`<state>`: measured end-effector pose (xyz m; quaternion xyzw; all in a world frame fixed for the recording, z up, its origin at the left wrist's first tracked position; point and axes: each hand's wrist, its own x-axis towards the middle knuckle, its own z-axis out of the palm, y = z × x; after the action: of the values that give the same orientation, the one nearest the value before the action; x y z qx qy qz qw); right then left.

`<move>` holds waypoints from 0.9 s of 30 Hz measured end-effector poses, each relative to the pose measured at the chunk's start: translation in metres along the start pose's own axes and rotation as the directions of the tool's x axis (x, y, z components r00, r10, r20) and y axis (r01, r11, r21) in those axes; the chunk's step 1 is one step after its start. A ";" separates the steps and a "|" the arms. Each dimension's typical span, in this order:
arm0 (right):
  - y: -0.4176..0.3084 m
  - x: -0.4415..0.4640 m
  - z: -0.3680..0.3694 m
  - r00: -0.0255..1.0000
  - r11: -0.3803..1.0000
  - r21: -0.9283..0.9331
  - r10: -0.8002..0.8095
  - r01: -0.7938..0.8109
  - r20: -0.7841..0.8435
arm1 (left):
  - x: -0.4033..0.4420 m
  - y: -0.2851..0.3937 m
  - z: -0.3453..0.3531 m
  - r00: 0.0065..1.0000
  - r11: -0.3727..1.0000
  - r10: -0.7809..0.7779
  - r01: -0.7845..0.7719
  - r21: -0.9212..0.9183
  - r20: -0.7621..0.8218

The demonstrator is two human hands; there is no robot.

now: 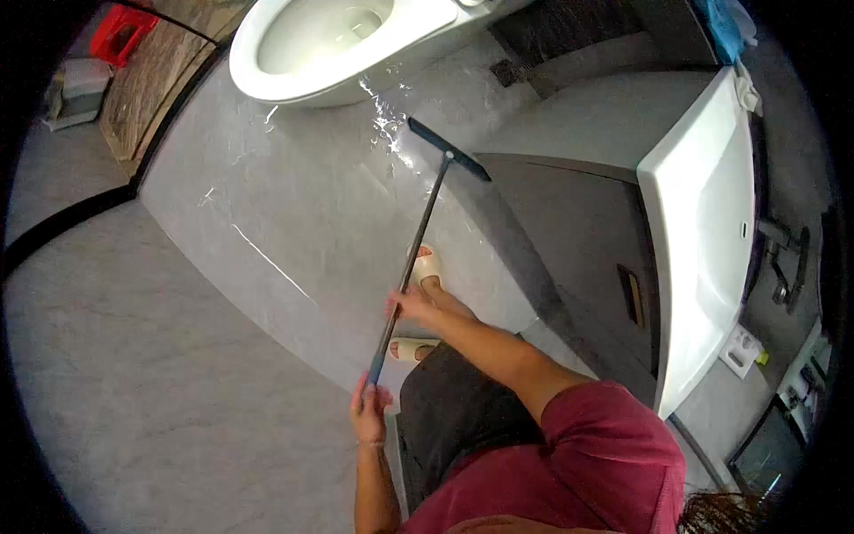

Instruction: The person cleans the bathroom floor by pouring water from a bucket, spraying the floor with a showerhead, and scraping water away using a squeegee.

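Zoomed around this one and I can't read a single label, brand, number or sign anywhere. The white bottle (738, 351) by the sink (698, 231) is too small to tell if anything's printed on it, and the far right edge is too dark to make out. Nothing legible on the squeegee (429, 210), toilet (302, 89) or shirt (614, 445) either.

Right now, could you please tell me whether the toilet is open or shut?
The toilet is open: the inside of its bowl is plainly visible.
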<state>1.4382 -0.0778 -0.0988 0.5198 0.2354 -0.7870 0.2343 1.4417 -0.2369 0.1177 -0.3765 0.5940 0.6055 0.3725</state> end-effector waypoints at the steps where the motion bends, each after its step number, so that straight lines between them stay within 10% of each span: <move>1: -0.048 -0.016 -0.003 0.997 0.960 -0.274 -0.074 0.062 -0.032 | 0.015 -0.008 0.017 0.998 0.998 0.041 -0.043 0.042 0.052; 2: -0.038 0.023 -0.036 0.950 0.924 -0.241 -0.312 0.297 -0.024 | 0.028 -0.008 0.038 0.996 0.999 0.002 -0.006 0.038 0.094; 3: -0.096 -0.039 0.007 0.931 0.975 -0.149 -0.206 0.167 -0.301 | 0.031 -0.007 0.060 0.977 0.996 0.067 -0.052 -0.078 0.202; 7: -0.056 -0.094 0.033 0.961 0.984 -0.001 -0.173 0.177 -0.217 | -0.001 -0.044 0.060 0.987 0.968 0.109 -0.078 -0.237 0.122; 8: -0.051 -0.130 0.042 0.995 0.979 0.193 -0.075 0.060 0.071 | -0.020 -0.048 0.051 0.982 0.933 0.120 -0.061 -0.354 0.147; 12: 0.014 -0.195 0.026 0.984 0.972 -0.180 -0.165 0.151 -0.068 | -0.096 -0.066 -0.048 0.819 0.965 0.236 -0.135 -0.226 0.523; 14: 0.018 -0.244 0.007 0.962 0.899 -0.420 -0.212 0.123 -0.172 | -0.150 -0.076 -0.118 0.811 0.591 0.517 -0.569 0.572 0.273; 16: 0.008 -0.278 -0.009 0.998 0.768 -0.639 -0.065 0.036 -0.021 | -0.182 -0.090 -0.220 0.762 0.536 0.605 -0.175 0.826 -0.230; 17: 0.014 -0.309 -0.011 0.999 0.694 -0.720 -0.016 -0.019 -0.042 | -0.224 -0.075 -0.254 0.583 0.366 0.731 0.105 0.925 -0.355; 18: 0.010 -0.330 -0.013 0.992 0.625 -0.770 0.085 -0.127 -0.095 | -0.256 -0.065 -0.294 0.307 0.505 0.799 0.126 0.854 -0.518; 22: 0.029 -0.372 0.007 0.971 0.104 -0.976 0.166 -0.190 -0.172 | -0.387 -0.029 -0.388 -0.264 0.206 0.963 0.557 0.805 -0.063; 25: 0.062 -0.335 0.012 0.977 -0.367 -0.927 0.215 0.080 -0.001 | -0.443 -0.015 -0.445 -0.330 0.130 0.916 0.780 0.612 0.226; 27: 0.092 -0.285 0.004 0.903 -0.615 -0.671 0.368 0.415 0.221 | -0.478 -0.031 -0.495 -0.217 0.157 0.967 0.920 0.360 0.134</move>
<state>1.5914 -0.1168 0.1555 -0.1910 0.7615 -0.2089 0.5831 1.6865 -0.7326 0.5282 -0.1411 0.7667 -0.5474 -0.3043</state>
